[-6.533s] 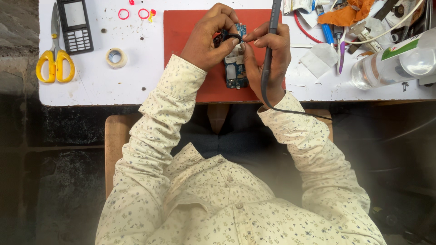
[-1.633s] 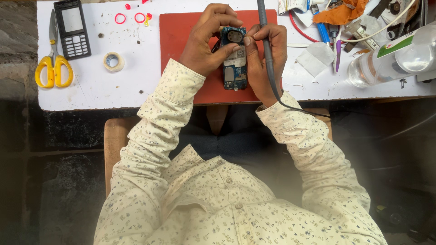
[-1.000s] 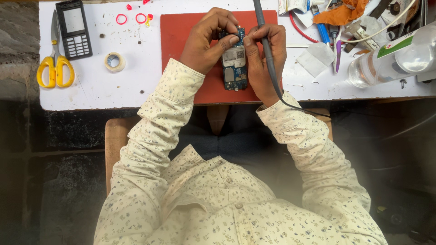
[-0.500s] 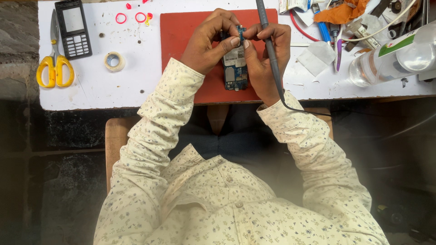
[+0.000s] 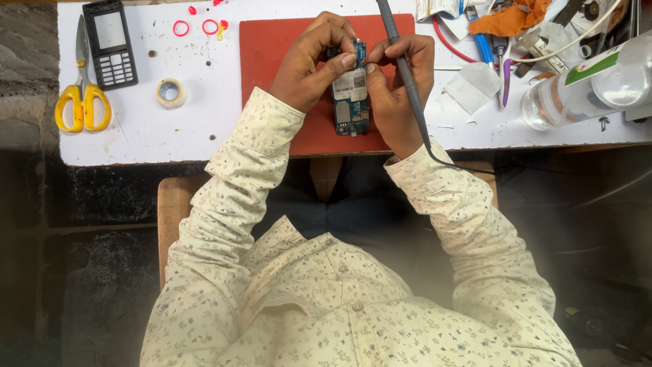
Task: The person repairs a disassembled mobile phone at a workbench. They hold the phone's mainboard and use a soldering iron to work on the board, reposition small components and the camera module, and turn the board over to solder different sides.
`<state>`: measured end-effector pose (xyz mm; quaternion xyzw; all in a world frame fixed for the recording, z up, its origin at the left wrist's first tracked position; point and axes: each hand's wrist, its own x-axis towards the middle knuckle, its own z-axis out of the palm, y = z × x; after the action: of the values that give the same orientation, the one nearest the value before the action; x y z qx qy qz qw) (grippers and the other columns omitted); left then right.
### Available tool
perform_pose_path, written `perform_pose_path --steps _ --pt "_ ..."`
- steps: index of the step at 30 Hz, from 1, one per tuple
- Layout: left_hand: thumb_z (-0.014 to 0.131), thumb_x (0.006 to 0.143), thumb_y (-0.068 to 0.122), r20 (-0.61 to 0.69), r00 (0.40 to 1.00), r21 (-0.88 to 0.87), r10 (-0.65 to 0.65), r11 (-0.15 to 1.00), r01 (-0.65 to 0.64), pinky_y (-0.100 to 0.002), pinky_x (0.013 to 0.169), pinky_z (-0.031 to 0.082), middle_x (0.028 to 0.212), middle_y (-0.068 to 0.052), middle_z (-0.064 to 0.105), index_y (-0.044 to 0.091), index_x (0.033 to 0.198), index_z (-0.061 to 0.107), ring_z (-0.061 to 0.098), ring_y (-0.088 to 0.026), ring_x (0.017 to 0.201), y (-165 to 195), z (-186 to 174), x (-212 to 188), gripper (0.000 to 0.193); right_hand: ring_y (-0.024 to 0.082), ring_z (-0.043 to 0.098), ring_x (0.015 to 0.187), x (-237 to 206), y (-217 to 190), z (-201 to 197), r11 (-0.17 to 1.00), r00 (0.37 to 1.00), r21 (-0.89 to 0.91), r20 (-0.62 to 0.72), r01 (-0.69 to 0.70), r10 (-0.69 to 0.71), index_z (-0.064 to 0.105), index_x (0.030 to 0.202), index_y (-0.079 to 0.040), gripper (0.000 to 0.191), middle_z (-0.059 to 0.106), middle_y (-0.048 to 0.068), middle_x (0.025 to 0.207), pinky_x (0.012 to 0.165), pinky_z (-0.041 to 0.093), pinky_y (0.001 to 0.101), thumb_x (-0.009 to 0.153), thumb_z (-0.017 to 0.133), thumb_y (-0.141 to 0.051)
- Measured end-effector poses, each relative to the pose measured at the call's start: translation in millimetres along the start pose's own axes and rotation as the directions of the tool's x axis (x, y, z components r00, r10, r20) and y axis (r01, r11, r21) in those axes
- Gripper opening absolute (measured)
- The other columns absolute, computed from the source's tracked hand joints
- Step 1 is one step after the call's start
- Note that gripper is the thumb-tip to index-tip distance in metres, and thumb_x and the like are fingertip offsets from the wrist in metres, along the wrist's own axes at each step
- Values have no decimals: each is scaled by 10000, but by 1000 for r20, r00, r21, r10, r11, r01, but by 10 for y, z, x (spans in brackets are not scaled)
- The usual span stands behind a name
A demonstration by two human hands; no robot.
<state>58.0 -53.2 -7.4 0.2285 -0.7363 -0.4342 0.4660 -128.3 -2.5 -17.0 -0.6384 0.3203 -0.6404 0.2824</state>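
A blue phone circuit board with a silver shield lies on a red mat on the white table. My left hand pinches the board's upper end between thumb and fingers. My right hand presses its thumb on the same end and keeps a dark pen-like tool with a black cord tucked between its fingers, pointing away from me. Both thumbs meet over the board's top edge, hiding it.
Yellow-handled scissors, a black keypad phone front and a small tape roll lie at the left. Pink rings sit near the far edge. A clear plastic bottle, orange cloth, pens and cables crowd the right.
A black frame part that my hands held over the board 1.6 s ago is gone from view; both thumbs now press on the bare board's top end. The tool stays in my right hand.
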Motion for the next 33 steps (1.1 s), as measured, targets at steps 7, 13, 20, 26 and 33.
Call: perform_pose_path --steps 7,13,20,26,33 --pt "684 1049 161 -10 1000 -39 -18 999 17 -276 869 538 1129 -14 595 74 1021 592 557 -92 919 -42 9 10 130 123 623 993 0 28 -5 1000 1000 10 -8 3 -3 428 1198 -96 376 603 75 1097 956 552 263 994 589 175" --pt "699 1021 63 -34 999 -5 15 1000 -15 -276 864 579 1137 -42 656 61 1026 584 624 -92 929 -114 -16 13 116 128 614 1014 4 89 -1 990 996 122 -31 -78 82 426 1229 -81 394 553 91 1128 970 554 271 979 580 182" --pt "718 975 38 -100 992 -37 -75 997 72 -279 835 569 1096 -36 681 74 961 607 610 -88 879 -133 -48 7 117 113 653 994 39 68 12 964 981 182 50 -192 186 400 1216 -80 431 520 95 1215 885 595 247 938 584 193" --pt "760 956 74 -143 987 28 -69 997 74 -311 889 578 1073 -29 685 87 936 612 642 -107 916 -115 -58 2 149 90 640 995 15 41 13 984 992 142 76 -107 97 396 1254 -89 440 521 82 1196 882 586 218 1002 599 208" --pt "806 967 136 -106 993 77 45 996 -36 -364 1000 543 1124 -54 693 73 926 658 649 -177 994 -95 -87 -8 166 86 626 986 27 76 25 985 995 150 63 -81 72 399 1256 -95 432 520 76 1178 880 582 217 1024 631 186"
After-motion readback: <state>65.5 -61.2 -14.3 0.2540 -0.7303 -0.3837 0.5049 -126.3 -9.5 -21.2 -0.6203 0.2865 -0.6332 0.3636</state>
